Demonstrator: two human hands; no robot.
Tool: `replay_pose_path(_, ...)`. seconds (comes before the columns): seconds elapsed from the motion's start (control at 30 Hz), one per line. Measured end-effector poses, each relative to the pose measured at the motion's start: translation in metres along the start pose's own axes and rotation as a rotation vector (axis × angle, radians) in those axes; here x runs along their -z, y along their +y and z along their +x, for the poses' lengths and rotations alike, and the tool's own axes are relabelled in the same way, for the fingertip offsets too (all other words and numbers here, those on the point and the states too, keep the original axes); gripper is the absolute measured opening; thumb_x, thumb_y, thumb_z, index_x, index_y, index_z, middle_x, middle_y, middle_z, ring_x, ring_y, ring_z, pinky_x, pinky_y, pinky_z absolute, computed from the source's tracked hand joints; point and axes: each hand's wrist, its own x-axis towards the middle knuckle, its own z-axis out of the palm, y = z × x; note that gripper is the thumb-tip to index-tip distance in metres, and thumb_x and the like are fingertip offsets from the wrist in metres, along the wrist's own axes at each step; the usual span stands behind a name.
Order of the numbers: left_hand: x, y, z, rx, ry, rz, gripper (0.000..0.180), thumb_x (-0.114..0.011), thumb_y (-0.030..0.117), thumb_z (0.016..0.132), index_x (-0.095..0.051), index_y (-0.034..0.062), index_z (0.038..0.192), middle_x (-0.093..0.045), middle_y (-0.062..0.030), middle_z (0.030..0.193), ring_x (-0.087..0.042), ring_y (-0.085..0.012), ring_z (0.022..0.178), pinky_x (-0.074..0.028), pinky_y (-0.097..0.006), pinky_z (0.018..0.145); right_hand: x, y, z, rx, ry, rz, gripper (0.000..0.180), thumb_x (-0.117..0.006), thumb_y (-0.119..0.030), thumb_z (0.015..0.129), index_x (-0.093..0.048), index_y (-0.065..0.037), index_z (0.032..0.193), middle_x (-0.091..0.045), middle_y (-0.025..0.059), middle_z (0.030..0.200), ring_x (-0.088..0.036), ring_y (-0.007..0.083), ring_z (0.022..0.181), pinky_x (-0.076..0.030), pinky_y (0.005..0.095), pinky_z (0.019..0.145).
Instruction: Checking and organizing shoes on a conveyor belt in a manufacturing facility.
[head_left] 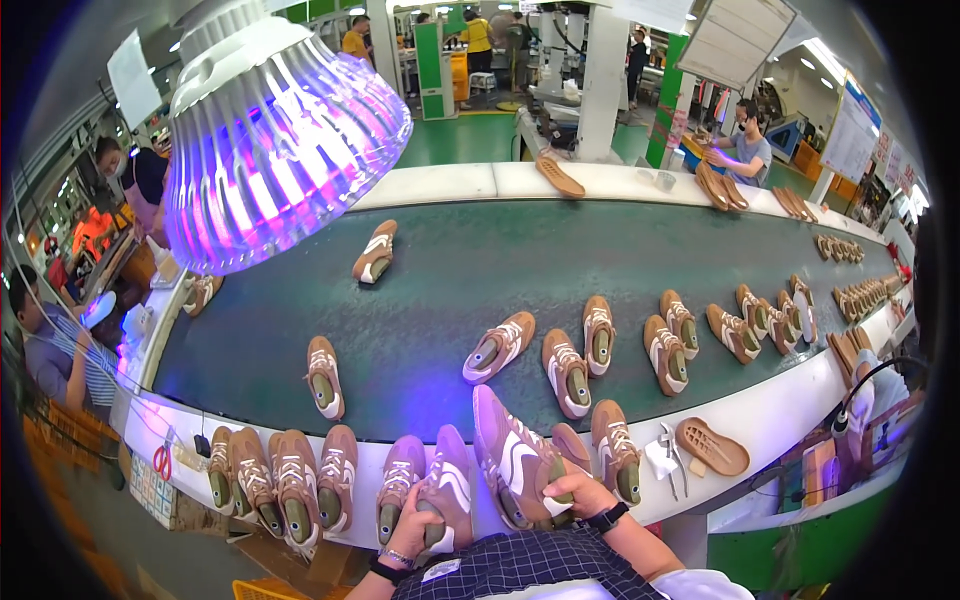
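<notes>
On the white ledge right in front of me, my left hand is wrapped around the heel end of a brown sneaker, toe pointing away. My right hand grips another sneaker by its heel; this one is tilted, its white side stripe facing me. Purple light tints both toes. Close to my left hand stands a laced brown sneaker. To the right of my right hand stands another sneaker with an olive insert. A brown piece behind the right-hand shoe is partly hidden.
Several sneakers line the ledge at left, near red scissors. Pliers-like metal tools and a brown sole lie at right. More shoes stand on the green belt. A large lamp hangs at upper left. Other people work around.
</notes>
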Motion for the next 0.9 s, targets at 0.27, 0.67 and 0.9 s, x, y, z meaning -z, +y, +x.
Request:
replay_pose_path(0.27,-0.027,0.059,-0.020,-0.147,-0.176,-0.177,0.095,-0.054,-0.004,0.050,-0.031,0.0073,0.142,-0.049,-0.0071,0.121,-0.053,-0.0190,0.101,-0.044,-0.025,0.083,-0.003,-0.012,-0.012,-0.043,-0.036,-0.117,0.090,-0.069,-0.012,0.061,-0.031,0.000,0.142,-0.045,0.0075,0.135,-0.038,0.0201,0.124,-0.026,0.0293,0.105)
replay_pose_path(0.67,-0.040,0.085,-0.031,-0.218,-0.192,0.010,0.090,-0.058,-0.001,0.047,-0.036,0.0063,0.134,-0.049,-0.0042,0.117,-0.049,-0.0170,0.105,-0.039,-0.025,0.090,-0.001,-0.007,-0.003,0.069,-0.142,-0.159,0.086,-0.070,-0.013,0.061,-0.035,-0.001,0.139,-0.049,0.0054,0.128,-0.044,0.0182,0.117,-0.031,0.0287,0.101)
replay_pose_path(0.9,-0.058,0.095,-0.033,-0.489,-0.137,0.141,0.087,-0.068,0.003,0.054,-0.032,0.0056,0.133,-0.047,-0.0067,0.117,-0.047,-0.0200,0.111,-0.038,-0.031,0.096,-0.028,-0.017,-0.007,0.170,-0.020,-0.045,0.079,-0.070,-0.031,0.073,-0.035,-0.001,0.138,-0.050,0.0079,0.127,-0.045,0.0179,0.119,-0.034,0.0312,0.101)
